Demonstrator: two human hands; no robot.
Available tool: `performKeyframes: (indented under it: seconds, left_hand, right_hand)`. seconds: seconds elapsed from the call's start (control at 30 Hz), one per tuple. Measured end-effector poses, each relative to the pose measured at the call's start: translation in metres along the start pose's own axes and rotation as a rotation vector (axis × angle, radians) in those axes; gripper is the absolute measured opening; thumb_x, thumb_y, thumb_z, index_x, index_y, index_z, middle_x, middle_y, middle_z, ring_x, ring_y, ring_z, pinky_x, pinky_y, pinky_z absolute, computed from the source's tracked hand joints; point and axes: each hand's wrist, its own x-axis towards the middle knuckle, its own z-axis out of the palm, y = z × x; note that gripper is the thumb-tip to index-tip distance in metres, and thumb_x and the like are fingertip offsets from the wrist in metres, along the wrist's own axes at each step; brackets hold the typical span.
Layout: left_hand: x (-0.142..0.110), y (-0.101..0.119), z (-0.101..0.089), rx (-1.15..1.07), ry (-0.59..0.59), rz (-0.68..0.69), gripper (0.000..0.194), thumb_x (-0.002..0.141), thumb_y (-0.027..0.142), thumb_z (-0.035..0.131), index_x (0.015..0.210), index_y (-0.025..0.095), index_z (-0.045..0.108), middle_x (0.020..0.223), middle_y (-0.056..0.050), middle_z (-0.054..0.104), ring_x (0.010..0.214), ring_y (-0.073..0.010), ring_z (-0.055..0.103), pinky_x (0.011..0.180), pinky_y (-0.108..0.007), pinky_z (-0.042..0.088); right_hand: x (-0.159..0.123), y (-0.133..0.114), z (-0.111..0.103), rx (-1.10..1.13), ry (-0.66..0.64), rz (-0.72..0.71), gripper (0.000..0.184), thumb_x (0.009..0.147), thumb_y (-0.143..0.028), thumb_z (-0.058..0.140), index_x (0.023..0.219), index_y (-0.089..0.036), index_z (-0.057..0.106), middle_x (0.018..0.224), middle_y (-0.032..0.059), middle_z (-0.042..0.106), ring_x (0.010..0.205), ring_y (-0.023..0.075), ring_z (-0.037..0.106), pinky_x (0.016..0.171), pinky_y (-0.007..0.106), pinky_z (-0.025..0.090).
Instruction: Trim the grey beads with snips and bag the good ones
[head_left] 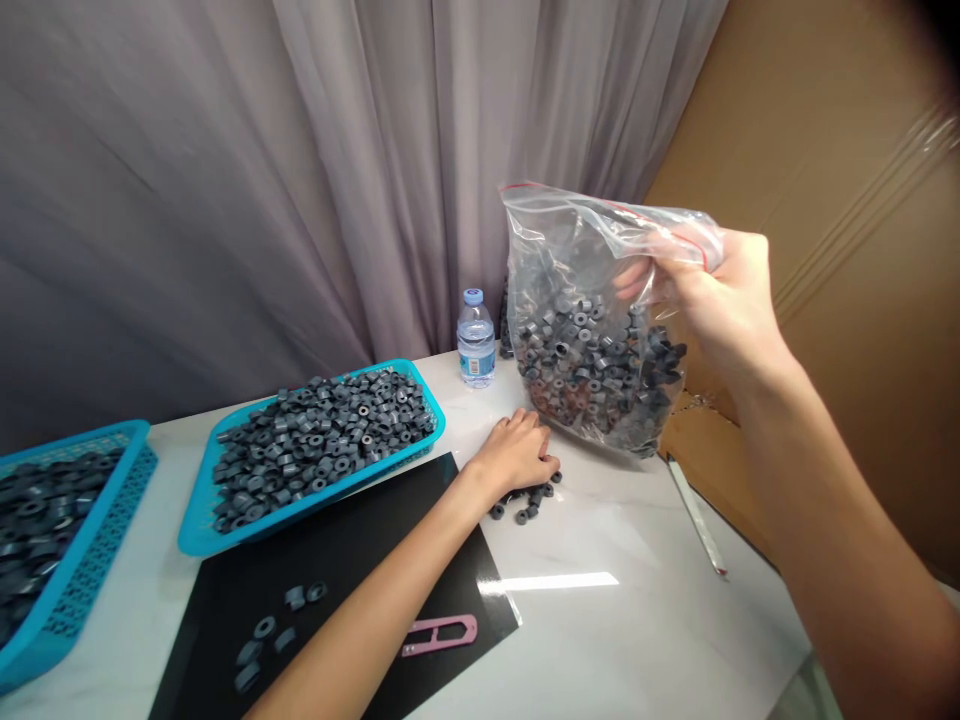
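Note:
My right hand (731,290) grips a clear zip-lock bag (570,250) by its top right corner, holding it upright with its bottom at the table. Many small dark grey rings (581,350) fill the lower part of the bag. My left hand (517,455) rests low on the table just left of the bag, its fingers curled over a small heap of loose grey rings (536,497). Its palm and most of the fingertips are hidden. A black mat (345,550) lies under my left forearm, with several grey rings (264,628) and pink thread snips (442,635) on it.
Two blue plastic baskets (196,540) (97,560) heaped with grey rings stand to the left. A water bottle (476,340) is at the back by the grey curtain (367,180). A white strip-like tool (696,515) lies at the right edge, near a brown cardboard surface (847,200).

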Motion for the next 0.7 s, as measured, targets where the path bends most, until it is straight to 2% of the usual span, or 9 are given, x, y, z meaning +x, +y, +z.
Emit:
performKeyframes:
  seconds: [0.23, 0.33, 0.43, 0.7]
  left_hand:
    - [-0.008, 0.001, -0.003, -0.033, 0.076, -0.004, 0.016, 0.079, 0.029, 0.056, 0.094, 0.023, 0.055, 0.106, -0.009, 0.062, 0.11, -0.032, 0.055, 0.096, -0.046, 0.041]
    - [-0.011, 0.002, -0.002, -0.041, 0.077, -0.021, 0.025, 0.083, 0.042, 0.055, 0.1, 0.023, 0.056, 0.113, -0.011, 0.061, 0.115, -0.0345, 0.052, 0.1, -0.05, 0.037]
    - [-0.012, 0.002, 0.003, -0.045, 0.052, -0.053, 0.039, 0.081, 0.054, 0.058, 0.104, 0.022, 0.057, 0.117, -0.013, 0.059, 0.116, -0.0375, 0.052, 0.099, -0.054, 0.038]
    - [-0.01, 0.0, 0.006, -0.081, -0.031, -0.022, 0.017, 0.075, 0.036, 0.063, 0.084, 0.024, 0.056, 0.1, -0.008, 0.059, 0.106, -0.0326, 0.057, 0.094, -0.046, 0.045]
  right_hand:
    - [-0.006, 0.012, -0.004, -0.011, 0.005, 0.0, 0.029, 0.093, -0.037, 0.06, 0.077, -0.017, 0.074, 0.074, 0.0055, 0.073, 0.061, 0.014, 0.066, 0.051, 0.024, 0.051]
    - [-0.007, 0.013, -0.007, -0.005, 0.051, 0.014, 0.028, 0.091, -0.036, 0.062, 0.076, -0.016, 0.074, 0.073, 0.0065, 0.072, 0.058, 0.0141, 0.065, 0.048, 0.023, 0.05]
    - [-0.009, 0.011, -0.008, 0.021, 0.093, 0.05, 0.028, 0.089, -0.036, 0.064, 0.073, -0.016, 0.074, 0.072, 0.0073, 0.073, 0.057, 0.0145, 0.066, 0.047, 0.023, 0.05]
    - [-0.012, 0.016, -0.015, 0.029, 0.118, 0.055, 0.025, 0.088, -0.035, 0.064, 0.073, -0.017, 0.074, 0.072, 0.0083, 0.073, 0.059, 0.0171, 0.067, 0.048, 0.027, 0.053]
